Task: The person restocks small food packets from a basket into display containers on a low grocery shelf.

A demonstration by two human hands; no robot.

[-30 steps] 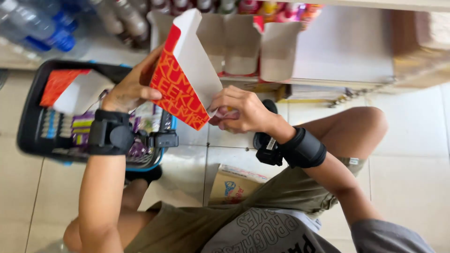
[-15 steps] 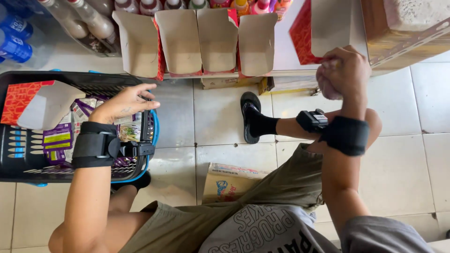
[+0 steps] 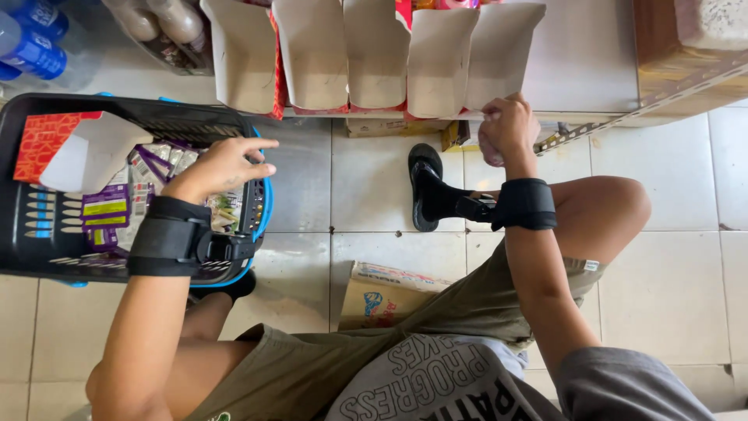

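While the open left hand (image 3: 226,165) hovers over purple packets (image 3: 105,210), the right hand (image 3: 508,125) grips seemingly a small clear packet (image 3: 489,150).

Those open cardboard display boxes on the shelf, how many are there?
5, side by side along the shelf edge: first, second, third, fourth, fifth above the right hand. More may be out of frame.

The left hand (image 3: 222,165) stretches forward, palm down, fingers spread and slightly curled, a black strap around its wrist. The right hand (image 3: 508,125) is raised farther ahead, closed in a loose fist, its forearm strapped likewise. Both arms are bare; the knees are bent in a squat.
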